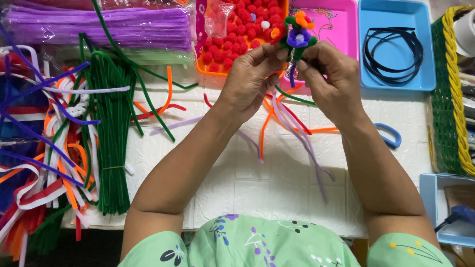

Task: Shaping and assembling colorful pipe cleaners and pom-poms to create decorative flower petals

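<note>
Both hands are up at the far middle of the table. The left hand (250, 79) and right hand (329, 79) pinch a little pipe-cleaner flower (297, 34) by its stem. It is probably best to hold tight and twist slowly, so the fuzzy petals stay put.

Both hands meet above a white brick-patterned tabletop (257, 188): the left hand (250, 81) and the right hand (330, 79) pinch between their fingertips a small flower made of fuzzy pipe cleaners, purple and orange blossoms over green leaves (297, 33), held upright with its stem pointing down. Behind it sit an orange tray of red pom-poms (237, 37), a pink plastic tray (336, 22) and a blue plastic tray holding black headbands (393, 49), with a green-and-yellow woven basket (448, 99) at the far right. A thick bundle of dark green pipe cleaners (111, 133) lies at the left beside loose mixed-colour stems (49, 163), and a packet of purple pipe cleaners (99, 25) lies along the top.
</note>
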